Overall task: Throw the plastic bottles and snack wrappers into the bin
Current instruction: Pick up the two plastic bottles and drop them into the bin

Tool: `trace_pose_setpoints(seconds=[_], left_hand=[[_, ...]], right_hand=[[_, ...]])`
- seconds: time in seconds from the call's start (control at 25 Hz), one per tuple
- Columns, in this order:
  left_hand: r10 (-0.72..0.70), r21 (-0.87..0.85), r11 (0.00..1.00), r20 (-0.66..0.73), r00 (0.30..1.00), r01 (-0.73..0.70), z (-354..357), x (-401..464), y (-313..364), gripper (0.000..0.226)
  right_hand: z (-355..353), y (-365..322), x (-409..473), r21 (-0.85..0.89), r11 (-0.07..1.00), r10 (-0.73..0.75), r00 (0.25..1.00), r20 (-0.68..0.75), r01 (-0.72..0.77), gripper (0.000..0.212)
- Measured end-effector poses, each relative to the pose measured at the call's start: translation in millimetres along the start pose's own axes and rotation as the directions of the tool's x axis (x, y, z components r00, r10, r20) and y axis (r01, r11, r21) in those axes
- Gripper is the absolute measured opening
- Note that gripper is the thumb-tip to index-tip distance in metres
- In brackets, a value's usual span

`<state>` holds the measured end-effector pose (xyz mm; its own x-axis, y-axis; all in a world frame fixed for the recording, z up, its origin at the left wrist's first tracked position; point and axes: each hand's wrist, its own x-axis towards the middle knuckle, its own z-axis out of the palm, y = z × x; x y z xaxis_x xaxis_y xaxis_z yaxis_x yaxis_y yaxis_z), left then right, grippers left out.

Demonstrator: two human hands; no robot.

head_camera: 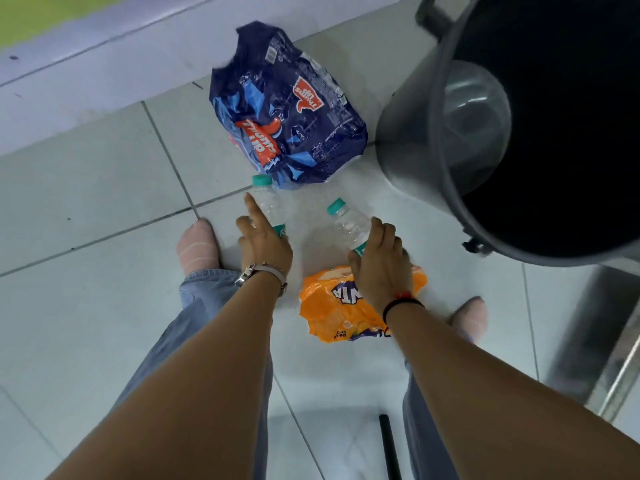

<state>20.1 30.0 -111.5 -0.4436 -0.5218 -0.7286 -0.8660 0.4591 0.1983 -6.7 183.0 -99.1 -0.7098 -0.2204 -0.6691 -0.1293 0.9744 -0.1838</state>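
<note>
Two clear plastic bottles with teal caps lie on the tiled floor. My left hand point(263, 242) is wrapped round the left bottle point(268, 199), index finger stretched along it. My right hand point(379, 261) grips the right bottle point(348, 221) near its label. An orange wrapper point(337, 311) lies under my right wrist. A large dark blue wrapper point(287, 109) lies beyond the bottles. The grey bin point(446, 140) with a black liner stands open at the upper right, close to my right hand.
My two socked feet point(197, 247) stand either side of the litter. A raised pale ledge point(86, 81) runs along the far left. A metal frame point(602, 348) stands at the right, and a black bar point(389, 445) lies near the bottom edge.
</note>
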Motion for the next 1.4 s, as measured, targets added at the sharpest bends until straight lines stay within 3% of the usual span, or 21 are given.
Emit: trace_pose_setpoints(seconds=[0.16,0.44,0.6,0.8,1.0,1.12,1.24,1.4], left_hand=[[0.103,0.032,0.994,-0.068,0.992,-0.101,-59,-31,20,0.081],[0.287,-0.023,0.955,-0.175,0.942,-0.295,-126,-70,80,0.082],[0.400,-0.064,0.905,-0.217,0.891,-0.422,-138,-70,156,0.086],[0.589,0.010,0.801,-0.199,0.784,-0.599,-120,-72,232,0.084],[0.648,0.068,0.761,-0.138,0.749,-0.645,-79,-81,261,0.084],[0.632,0.089,0.775,-0.122,0.766,-0.625,-62,-81,259,0.084],[0.639,0.128,0.769,-0.110,0.761,-0.627,-52,-83,258,0.083],[0.700,0.283,0.702,-0.108,0.706,-0.653,-44,-87,256,0.077]], right_hand=[[-53,-39,-33,0.130,0.991,0.026,0.998,-0.055,-0.019,0.063],[-172,-48,-58,0.447,0.880,-0.028,0.958,-0.285,0.159,0.065],[-212,16,-37,0.486,0.871,0.189,0.865,-0.464,0.071,0.064],[-207,72,-6,0.441,0.867,0.415,0.824,-0.385,-0.231,0.060],[-192,80,11,0.462,0.831,0.492,0.799,-0.346,-0.312,0.046],[-192,87,16,0.569,0.774,0.532,0.772,-0.347,-0.278,0.051],[-193,90,16,0.637,0.755,0.521,0.733,-0.438,-0.156,0.049],[-192,89,6,0.580,0.809,0.461,0.712,-0.529,-0.092,0.045]])
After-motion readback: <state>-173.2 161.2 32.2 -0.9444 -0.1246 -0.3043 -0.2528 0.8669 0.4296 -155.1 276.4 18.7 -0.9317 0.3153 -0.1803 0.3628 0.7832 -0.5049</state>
